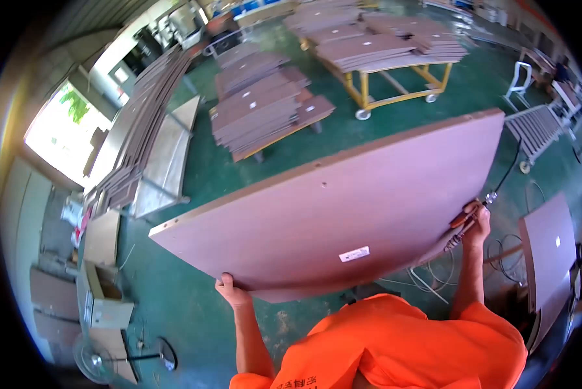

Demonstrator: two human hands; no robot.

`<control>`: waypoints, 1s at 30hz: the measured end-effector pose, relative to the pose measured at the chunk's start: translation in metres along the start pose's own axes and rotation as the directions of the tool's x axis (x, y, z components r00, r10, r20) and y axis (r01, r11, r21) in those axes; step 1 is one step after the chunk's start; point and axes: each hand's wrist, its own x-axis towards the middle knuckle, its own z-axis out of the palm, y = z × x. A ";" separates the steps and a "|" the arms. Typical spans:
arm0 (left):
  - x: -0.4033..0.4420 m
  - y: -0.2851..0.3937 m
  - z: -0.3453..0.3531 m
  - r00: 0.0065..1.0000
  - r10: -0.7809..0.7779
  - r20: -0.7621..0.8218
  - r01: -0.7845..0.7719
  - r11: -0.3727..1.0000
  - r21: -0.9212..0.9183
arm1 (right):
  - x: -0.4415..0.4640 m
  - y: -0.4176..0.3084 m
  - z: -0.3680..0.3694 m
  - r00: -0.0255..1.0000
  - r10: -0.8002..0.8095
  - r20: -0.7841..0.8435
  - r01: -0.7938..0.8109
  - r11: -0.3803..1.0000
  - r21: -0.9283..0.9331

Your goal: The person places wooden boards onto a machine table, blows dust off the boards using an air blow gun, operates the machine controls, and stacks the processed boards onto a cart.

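Board sits just past the orange shirt, long axis left-right, rising rightward, left hand pinching its near edge, right hand curled around a tool by its right end, stacked panels beyond.

Workshop, stacked panels, wheeled trolley

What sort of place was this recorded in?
Probably a workshop or small factory handling flat panels: stacked panels stand about the green floor, more lie on a yellow wheeled cart, and the left hand grips a large panel.
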 end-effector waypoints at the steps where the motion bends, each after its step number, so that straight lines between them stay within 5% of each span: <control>1: 0.012 0.009 -0.005 1.000 0.004 -0.030 -0.004 1.000 0.027 | 0.021 0.024 0.022 0.993 -0.021 -0.120 0.020 1.000 -0.013; 2: 0.027 0.018 -0.013 0.998 -0.002 -0.058 0.006 0.998 0.061 | 0.043 0.050 0.051 0.970 -0.035 -0.242 0.026 0.999 -0.041; 4: 0.066 0.039 -0.030 0.987 -0.100 -0.128 0.124 0.974 0.190 | 0.084 0.072 0.109 0.992 0.120 -0.048 -0.126 0.981 -0.150; 6: 0.097 0.071 -0.022 0.941 -0.155 -0.299 0.252 0.915 0.317 | 0.119 0.090 0.171 0.905 0.414 0.092 -0.404 0.908 -0.110; 9: 0.112 0.100 -0.014 0.875 -0.163 -0.456 0.371 0.831 0.415 | 0.148 0.122 0.233 0.841 0.534 0.091 -0.522 0.844 -0.125; 14: 0.204 0.057 -0.074 0.815 -0.192 -0.547 0.456 0.794 0.401 | 0.175 0.204 0.348 0.785 0.612 0.097 -0.586 0.784 -0.206; 15: 0.111 0.092 -0.037 0.822 -0.200 -0.533 0.458 0.788 0.411 | 0.160 0.131 0.262 0.793 0.603 0.085 -0.579 0.790 -0.202; 17: 0.130 0.085 -0.039 0.829 -0.215 -0.517 0.461 0.786 0.411 | 0.165 0.133 0.271 0.787 0.613 0.063 -0.590 0.779 -0.212; 19: 0.131 0.087 -0.025 0.838 -0.239 -0.491 0.471 0.772 0.428 | 0.154 0.110 0.264 0.767 0.642 0.023 -0.621 0.750 -0.228; 22: 0.223 0.064 -0.045 0.887 -0.309 -0.342 0.446 0.763 0.468 | 0.162 0.184 0.279 0.883 0.458 -0.104 -0.467 0.832 -0.300; 25: 0.303 0.047 -0.041 0.866 -0.490 -0.103 0.462 0.704 0.539 | 0.165 0.230 0.275 0.735 0.642 -0.218 -0.666 0.744 -0.055; 28: 0.370 -0.002 -0.014 0.916 -0.337 0.217 0.213 0.868 0.449 | 0.162 0.287 0.247 0.685 0.658 -0.311 -0.694 0.720 -0.005; 30: 0.416 -0.023 0.003 0.911 -0.315 0.267 0.109 0.808 0.579 | 0.155 0.310 0.250 0.602 0.684 -0.411 -0.717 0.690 0.097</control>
